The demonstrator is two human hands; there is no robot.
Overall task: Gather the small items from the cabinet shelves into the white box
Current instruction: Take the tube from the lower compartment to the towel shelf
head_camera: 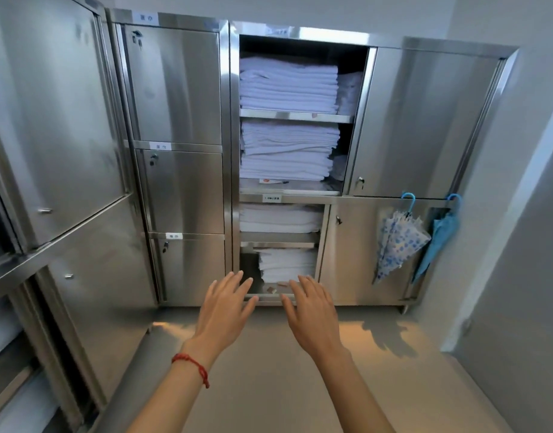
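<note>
Both my hands reach forward with fingers straight and spread, grasping nothing: left hand, red string at its wrist, and right hand. Beyond them, 2 small items lie on the lowest cabinet shelf before stacked white towels.

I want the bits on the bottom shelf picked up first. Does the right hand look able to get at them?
Probably yes. The right hand is open just before the small items on the bottom shelf, whose door is open; nothing lies between.
</note>
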